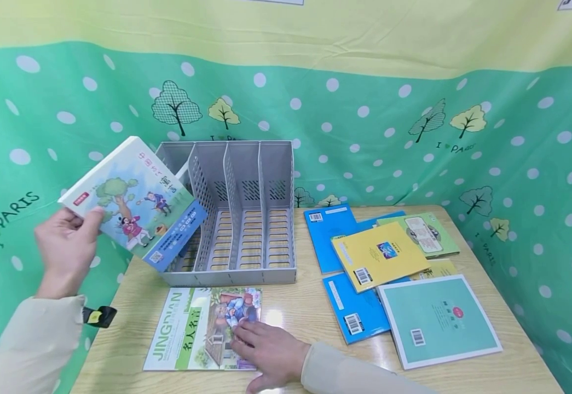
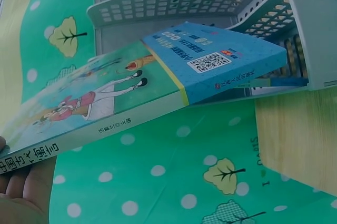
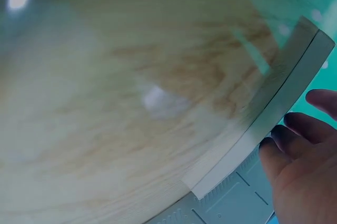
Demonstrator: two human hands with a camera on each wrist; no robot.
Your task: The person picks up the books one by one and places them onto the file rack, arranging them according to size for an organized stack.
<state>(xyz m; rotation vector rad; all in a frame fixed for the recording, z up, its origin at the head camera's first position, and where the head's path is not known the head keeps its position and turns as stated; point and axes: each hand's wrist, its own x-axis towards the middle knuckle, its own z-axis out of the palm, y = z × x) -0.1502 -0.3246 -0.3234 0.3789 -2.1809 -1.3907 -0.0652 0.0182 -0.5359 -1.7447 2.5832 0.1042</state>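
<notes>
My left hand (image 1: pixel 71 241) grips a paperback storybook (image 1: pixel 135 202) by its left edge, thumb on the cover and fingers behind. The book has a tree and two cartoon figures on a green and blue cover. It is tilted over the leftmost slot of a grey file rack (image 1: pixel 231 278), and its blue end (image 2: pixel 231 60) reaches into that slot in the left wrist view. My right hand (image 1: pixel 273 350) lies with relaxed fingers on the right edge of a white and green book (image 1: pixel 182 334), flat in front of the rack. In the right wrist view its fingers touch the book's edge (image 3: pixel 263 113).
On the right of the wooden table (image 1: pixel 310 323) several books lie in a loose pile: blue ones (image 1: pixel 332 230), a yellow one (image 1: pixel 381 254), a light green one (image 1: pixel 433 232) and a teal one (image 1: pixel 443 323). A green dotted curtain (image 1: pixel 364 137) hangs close behind and beside the table.
</notes>
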